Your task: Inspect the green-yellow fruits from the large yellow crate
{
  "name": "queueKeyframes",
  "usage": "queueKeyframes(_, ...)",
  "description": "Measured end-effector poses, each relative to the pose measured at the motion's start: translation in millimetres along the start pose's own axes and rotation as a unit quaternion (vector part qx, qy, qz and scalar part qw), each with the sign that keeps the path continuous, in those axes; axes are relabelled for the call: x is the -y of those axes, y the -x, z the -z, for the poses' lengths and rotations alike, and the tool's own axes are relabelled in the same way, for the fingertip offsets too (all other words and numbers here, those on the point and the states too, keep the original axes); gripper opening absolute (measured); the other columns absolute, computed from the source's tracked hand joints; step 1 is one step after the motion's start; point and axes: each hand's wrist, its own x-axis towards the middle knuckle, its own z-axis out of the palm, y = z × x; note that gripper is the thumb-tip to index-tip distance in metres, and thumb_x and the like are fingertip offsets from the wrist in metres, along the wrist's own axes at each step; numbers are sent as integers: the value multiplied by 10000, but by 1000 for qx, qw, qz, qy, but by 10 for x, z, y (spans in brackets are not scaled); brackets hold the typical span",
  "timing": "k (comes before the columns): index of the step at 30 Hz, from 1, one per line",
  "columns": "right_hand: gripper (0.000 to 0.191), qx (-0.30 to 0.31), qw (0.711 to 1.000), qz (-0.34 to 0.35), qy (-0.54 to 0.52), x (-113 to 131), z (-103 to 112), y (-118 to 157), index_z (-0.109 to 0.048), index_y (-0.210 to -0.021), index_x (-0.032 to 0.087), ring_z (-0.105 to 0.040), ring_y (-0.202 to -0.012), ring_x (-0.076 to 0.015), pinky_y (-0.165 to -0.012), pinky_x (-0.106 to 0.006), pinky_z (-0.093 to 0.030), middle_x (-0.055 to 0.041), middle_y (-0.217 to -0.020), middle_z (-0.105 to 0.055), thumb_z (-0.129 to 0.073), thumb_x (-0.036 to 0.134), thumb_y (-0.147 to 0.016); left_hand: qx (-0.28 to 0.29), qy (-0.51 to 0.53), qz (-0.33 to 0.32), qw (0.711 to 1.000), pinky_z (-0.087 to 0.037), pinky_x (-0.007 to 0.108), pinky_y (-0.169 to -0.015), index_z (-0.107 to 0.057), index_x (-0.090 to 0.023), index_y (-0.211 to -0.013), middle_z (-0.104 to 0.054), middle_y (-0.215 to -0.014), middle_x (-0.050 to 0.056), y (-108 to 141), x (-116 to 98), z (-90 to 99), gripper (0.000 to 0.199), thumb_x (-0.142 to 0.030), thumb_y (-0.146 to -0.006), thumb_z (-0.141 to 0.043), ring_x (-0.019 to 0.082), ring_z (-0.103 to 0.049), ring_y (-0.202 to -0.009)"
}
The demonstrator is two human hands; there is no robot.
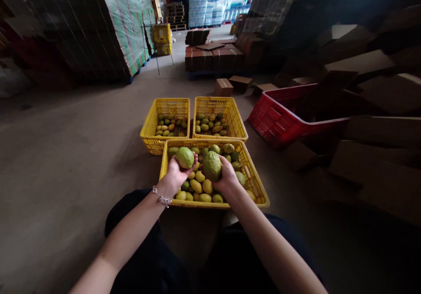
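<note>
My left hand (177, 173) is cupped palm-up around a smooth, light green guava (185, 157). In my right hand (225, 173) sits a larger, darker green fruit with bumpy skin, which looks like a guava (212, 166); my fingers wrap its right side and underside. Both hands are above the near yellow crate (259, 189), a little apart from each other. Green and yellow fruits of the same look fill that crate, among them a yellow one (207, 186) just below my hands. The fingertips of my right hand are partly hidden behind its fruit.
Beyond the near crate stand two yellow crates, one left (148, 129) and one right (241, 125), each with some fruits inside. A red crate (272, 118) lies to the right beside piled cardboard boxes (378, 154). Farther back are wrapped pallets (128, 22) and stacked cartons (226, 58).
</note>
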Motion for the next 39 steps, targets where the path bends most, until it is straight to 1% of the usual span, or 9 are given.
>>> queueKeyframes(7,132,-14,999,46,-20,22,-8,50,-591,-765,226,-628,-488,-159,-549,-300,-589,44,-526,-635,-619,334,-835,-11,1,-29,1000,-588,306,-653,-610,-179,-886,-655,-764,45,23,-14,-30,174,-346,-887,-563,175,-672,-695)
queueKeyframes(13,286,-15,1000,-22,0,35,-4,53,-605,-742,202,-670,-523,-206,-534,-338,-578,-14,-498,-630,-448,358,-923,6,21,8,1000,-578,299,-608,-647,-153,-1002,-681,-816,107,2,-3,-3,280,-224,-931,-385,193,-678,-704)
queueKeyframes(17,324,-7,999,-34,3,23,-16,67,-613,-738,204,-682,-551,-209,-563,-349,-585,-26,-535,-654,-406,349,-942,17,9,12,1000,-577,315,-610,-658,-153,-1024,-690,-816,110,-2,5,-8,292,-216,-912,-395,207,-680,-720)
queueKeyframes(20,251,-12,1000,-5,-11,29,-33,93,-604,-741,210,-644,-496,-175,-548,-314,-582,7,-527,-644,-493,348,-918,2,-19,-22,1000,-586,315,-649,-644,-161,-909,-666,-741,68,19,2,-32,215,-297,-914,-478,187,-663,-695)
queueKeyframes(24,185,-19,999,23,-37,52,-36,104,-593,-733,210,-581,-429,-135,-520,-276,-569,37,-499,-620,-581,327,-875,2,-61,-50,997,-602,352,-728,-608,-181,-812,-664,-734,33,40,11,-47,125,-295,-857,-638,172,-658,-687)
queueKeyframes(26,223,-5,999,6,-40,59,-28,90,-595,-725,202,-583,-428,-142,-507,-281,-563,20,-499,-622,-544,342,-892,6,-61,-29,998,-603,363,-753,-623,-175,-831,-672,-746,51,36,26,-38,129,-284,-890,-588,183,-671,-707)
queueKeyframes(30,279,-1,998,-17,-60,50,-12,39,-591,-727,201,-615,-473,-169,-506,-302,-563,0,-501,-618,-449,339,-925,8,-27,14,1000,-603,386,-781,-656,-153,-967,-689,-785,88,16,56,-16,283,-238,-956,-386,226,-710,-834)
queueKeyframes(35,257,-5,997,-8,-76,30,-5,14,-568,-715,214,-624,-505,-172,-525,-300,-561,18,-490,-595,-461,319,-924,-29,-56,7,998,-604,338,-645,-634,-127,-977,-675,-771,96,-7,42,-26,282,-368,-933,-494,227,-703,-752)
queueKeyframes(39,235,5,996,38,-75,48,-5,51,-588,-716,197,-617,-511,-160,-539,-286,-559,16,-508,-602,-521,327,-900,-25,-44,-22,998,-591,303,-595,-623,-150,-970,-655,-725,59,-22,27,-14,214,-344,-902,-564,186,-671,-634)
